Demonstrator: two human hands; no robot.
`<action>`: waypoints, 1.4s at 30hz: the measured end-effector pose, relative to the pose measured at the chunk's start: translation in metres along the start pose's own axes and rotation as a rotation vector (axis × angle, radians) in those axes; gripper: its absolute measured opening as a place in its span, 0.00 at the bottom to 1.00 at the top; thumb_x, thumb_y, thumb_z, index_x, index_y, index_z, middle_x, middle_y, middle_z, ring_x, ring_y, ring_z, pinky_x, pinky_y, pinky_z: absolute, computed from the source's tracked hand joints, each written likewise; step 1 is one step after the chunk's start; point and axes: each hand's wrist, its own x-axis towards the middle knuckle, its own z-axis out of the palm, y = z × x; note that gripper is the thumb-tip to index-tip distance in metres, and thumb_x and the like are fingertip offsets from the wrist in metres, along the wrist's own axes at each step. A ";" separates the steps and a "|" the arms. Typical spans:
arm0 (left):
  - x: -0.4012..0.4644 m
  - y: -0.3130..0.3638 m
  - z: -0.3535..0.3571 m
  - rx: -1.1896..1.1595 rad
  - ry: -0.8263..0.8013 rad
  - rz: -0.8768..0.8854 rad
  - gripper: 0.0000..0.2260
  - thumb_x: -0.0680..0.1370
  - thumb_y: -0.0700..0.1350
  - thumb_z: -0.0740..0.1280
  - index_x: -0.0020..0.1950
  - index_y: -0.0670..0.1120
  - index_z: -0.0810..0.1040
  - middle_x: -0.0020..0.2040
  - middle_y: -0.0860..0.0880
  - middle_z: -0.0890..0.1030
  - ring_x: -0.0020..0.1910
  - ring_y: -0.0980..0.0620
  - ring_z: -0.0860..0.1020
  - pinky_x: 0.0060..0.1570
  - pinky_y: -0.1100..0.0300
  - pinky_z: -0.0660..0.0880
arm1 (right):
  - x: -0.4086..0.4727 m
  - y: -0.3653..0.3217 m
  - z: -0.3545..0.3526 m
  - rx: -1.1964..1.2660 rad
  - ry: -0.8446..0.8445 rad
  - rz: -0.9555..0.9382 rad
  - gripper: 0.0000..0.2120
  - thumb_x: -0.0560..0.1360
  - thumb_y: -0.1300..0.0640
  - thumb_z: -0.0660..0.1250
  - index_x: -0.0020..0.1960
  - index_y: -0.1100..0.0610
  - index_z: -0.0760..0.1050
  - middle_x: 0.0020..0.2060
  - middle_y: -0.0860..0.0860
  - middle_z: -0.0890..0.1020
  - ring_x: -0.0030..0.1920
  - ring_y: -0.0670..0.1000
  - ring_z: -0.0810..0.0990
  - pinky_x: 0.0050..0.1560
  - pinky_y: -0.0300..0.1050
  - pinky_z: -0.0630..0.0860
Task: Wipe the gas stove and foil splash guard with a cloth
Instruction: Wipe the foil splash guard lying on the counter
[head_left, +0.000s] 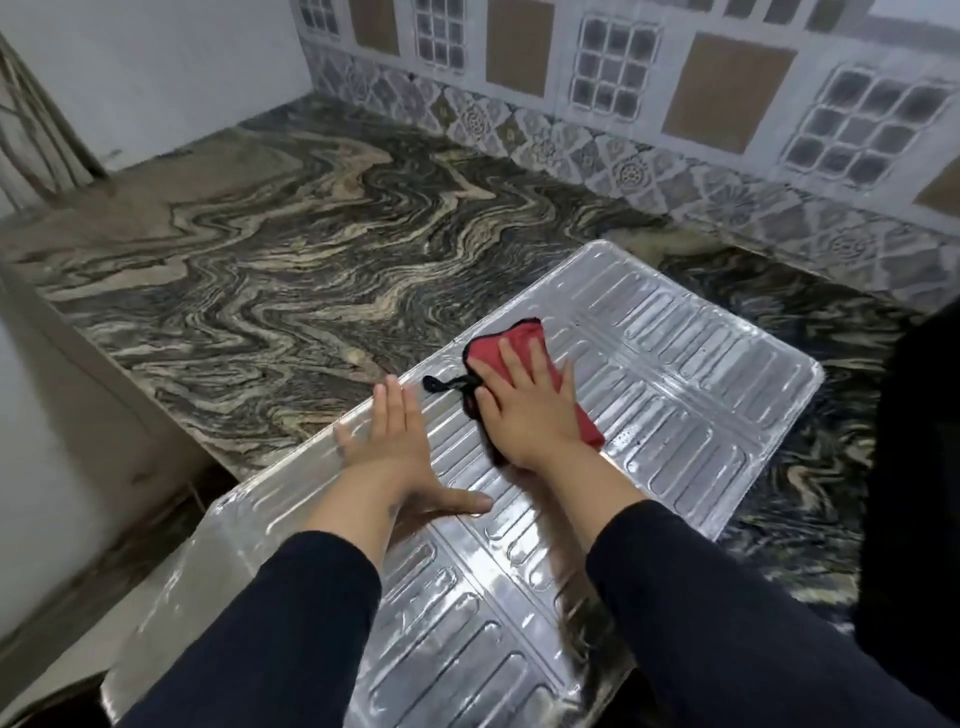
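The foil splash guard (675, 374) was laid flat on the marbled counter (260, 270), apparently so that it could be pressed on, and was steadied near its left edge by the left hand (400, 447), spread flat with fingers straight and nothing held. Further right, the red cloth (524, 358) was pressed onto the ribbed foil under the flat, extended fingers of the right hand (530, 410), a placement suited to wiping. No brand, label or writing could be read, and the gas stove was not in view.
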 end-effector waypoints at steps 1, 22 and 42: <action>0.001 0.000 0.001 -0.006 -0.005 -0.002 0.70 0.53 0.79 0.64 0.71 0.43 0.24 0.72 0.45 0.22 0.73 0.46 0.26 0.71 0.31 0.42 | -0.001 0.000 -0.002 -0.007 -0.020 -0.056 0.22 0.80 0.43 0.42 0.74 0.37 0.51 0.78 0.45 0.47 0.77 0.54 0.36 0.70 0.63 0.31; 0.006 0.005 -0.002 0.022 -0.040 -0.046 0.70 0.51 0.80 0.62 0.71 0.42 0.24 0.71 0.44 0.22 0.72 0.44 0.26 0.72 0.33 0.39 | 0.075 0.101 -0.036 0.002 -0.001 0.251 0.24 0.80 0.42 0.43 0.75 0.40 0.51 0.78 0.49 0.47 0.77 0.55 0.41 0.74 0.61 0.39; -0.001 0.060 -0.028 0.121 0.056 0.170 0.71 0.53 0.73 0.72 0.72 0.41 0.26 0.74 0.43 0.25 0.73 0.45 0.27 0.70 0.31 0.38 | -0.112 0.072 -0.013 -0.043 -0.011 0.019 0.24 0.78 0.37 0.40 0.74 0.34 0.50 0.78 0.43 0.48 0.76 0.48 0.36 0.74 0.59 0.35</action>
